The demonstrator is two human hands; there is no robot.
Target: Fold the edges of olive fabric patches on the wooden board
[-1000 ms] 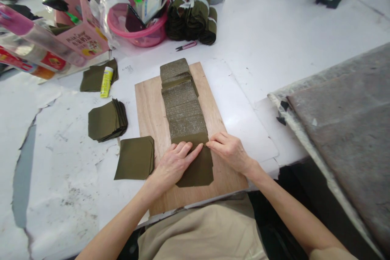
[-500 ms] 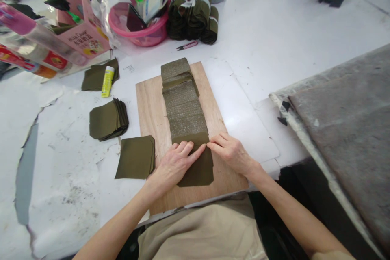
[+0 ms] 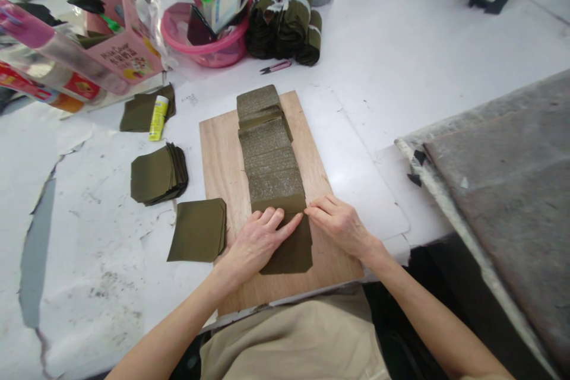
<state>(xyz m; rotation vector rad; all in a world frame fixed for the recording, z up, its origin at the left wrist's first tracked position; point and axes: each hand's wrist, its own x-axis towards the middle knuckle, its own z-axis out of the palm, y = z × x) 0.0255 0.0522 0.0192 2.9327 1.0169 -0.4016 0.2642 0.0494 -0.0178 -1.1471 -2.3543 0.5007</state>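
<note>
Barely moved, the left hand [image 3: 260,240] presses the patch [image 3: 291,252], fingers together, while the right hand [image 3: 341,225] pinches its top corner, apparently aligning it; smoothing calls for even pressure.

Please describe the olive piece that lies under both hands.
The olive piece is a thin, matte sheet, perhaps fabric, with a clipped lower right corner. It lies on the wooden board, at the near end of a row of overlapping pieces. The left hand presses on it; the right hand touches its upper right edge.
</note>
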